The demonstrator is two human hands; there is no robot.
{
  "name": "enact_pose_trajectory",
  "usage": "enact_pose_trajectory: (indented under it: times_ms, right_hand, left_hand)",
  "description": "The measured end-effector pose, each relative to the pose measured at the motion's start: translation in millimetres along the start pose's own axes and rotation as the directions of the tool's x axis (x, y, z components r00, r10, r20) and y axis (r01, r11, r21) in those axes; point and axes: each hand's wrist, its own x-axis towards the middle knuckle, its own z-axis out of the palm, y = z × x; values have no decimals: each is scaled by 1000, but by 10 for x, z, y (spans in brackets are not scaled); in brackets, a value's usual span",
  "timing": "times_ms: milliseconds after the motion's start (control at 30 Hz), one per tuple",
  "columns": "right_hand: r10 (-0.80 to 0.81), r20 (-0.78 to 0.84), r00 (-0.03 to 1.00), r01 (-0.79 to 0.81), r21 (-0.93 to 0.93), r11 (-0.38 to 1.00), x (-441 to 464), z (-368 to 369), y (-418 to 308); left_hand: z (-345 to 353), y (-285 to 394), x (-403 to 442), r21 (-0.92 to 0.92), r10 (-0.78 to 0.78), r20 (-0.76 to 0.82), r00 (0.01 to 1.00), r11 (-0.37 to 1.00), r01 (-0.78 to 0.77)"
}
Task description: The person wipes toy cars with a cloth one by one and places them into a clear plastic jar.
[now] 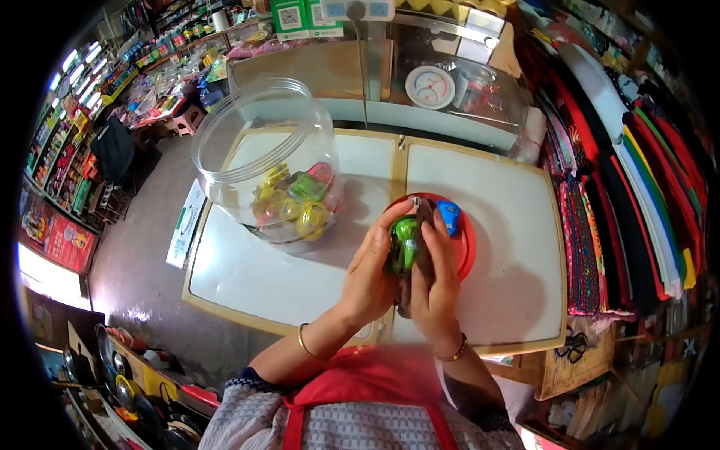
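Between my two hands is a green toy car (405, 244). My left hand (366, 271) grips its left side, fingers curled over the top. In my right hand (439, 270) is a dark brown cloth (425, 255), pressed against the car's right side. Just beyond my right fingers, a blue toy car (448, 216) sits on a round red lid (466, 251), which my hands partly cover. To the left stands a large clear plastic jar (262, 112) with several yellow, green and red toy cars (296, 202) in its lower part.
The white table (480, 180) has a wooden edge and a seam down its middle. A glass display case with a round dial gauge (430, 87) stands at the back. Hanging fabrics (600, 150) line the right side. Shop shelves and floor (142, 247) lie to the left.
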Motion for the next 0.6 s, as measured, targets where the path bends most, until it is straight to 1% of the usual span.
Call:
enact_pose_trajectory:
  times_ms: [33, 67, 100, 133, 167, 200, 233, 267, 300, 333, 367, 400, 433, 467, 500, 533, 600]
  right_hand:
    - [-6, 5, 1000, 6, 5, 1000, -43, 8, -12]
    - [-121, 50, 991, 126, -130, 983, -108, 11, -31]
    - [-225, 106, 968, 246, -257, 935, -164, 13, -39]
    - [-224, 108, 969, 245, -258, 935, -214, 23, -27]
    - [-278, 156, 948, 312, -277, 909, -256, 33, 0]
    - [-329, 205, 922, 379, -294, 877, -237, 32, -25]
    - [-278, 213, 937, 330, -272, 904, -158, -10, -45]
    - [-276, 212, 938, 328, -274, 904, -80, -43, -95]
    - [-73, 101, 992, 85, -114, 990, -16, -68, -136]
    - [149, 28, 989, -150, 75, 986, 17, -77, -152]
    - [101, 34, 994, -103, 46, 994, -1, -68, -137]
    - [98, 35, 995, -100, 48, 994, -50, -43, -125]
    - [-90, 77, 993, 98, -109, 989, -113, -9, -113]
    - [-265, 148, 953, 295, -253, 921, -161, 20, -99]
    - [-281, 141, 949, 310, -259, 915, -187, 52, -87]
    - [-285, 145, 948, 314, -259, 913, -178, 26, -49]
    - [-331, 191, 924, 371, -241, 897, -140, -30, 18]
  left_hand:
    - [-6, 8, -9, -209, -38, 2, 999, 977, 38]
    - [0, 31, -15, -209, -34, -3, 999, 977, 32]
    - [22, 66, -16, -123, -61, -54, 997, 991, 54]
    - [57, 101, -27, -39, -87, -106, 991, 996, 83]
    - [121, 143, -40, -6, -66, -156, 985, 998, 66]
    - [125, 119, -42, -8, -68, -151, 986, 998, 67]
    - [115, 77, -52, 36, -25, -161, 987, 999, 31]
    - [91, 30, -75, 81, 17, -170, 985, 997, -3]
    - [32, -19, -125, 196, 36, -113, 993, 981, -13]
    - [-8, -66, -90, 426, 177, -15, 984, 892, -154]
    - [-7, -85, -130, 321, 107, -72, 992, 944, -79]
    - [77, -7, -146, 207, 33, -120, 992, 978, -7]
    - [128, 64, -127, 207, 38, -118, 992, 978, -13]
    - [173, 126, -96, 163, 21, -151, 988, 987, 4]
    - [192, 151, -85, 116, 0, -186, 983, 993, 22]
    - [189, 145, -94, 114, 5, -187, 982, 993, 17]
    - [162, 124, -133, 221, 56, -133, 990, 975, -25]
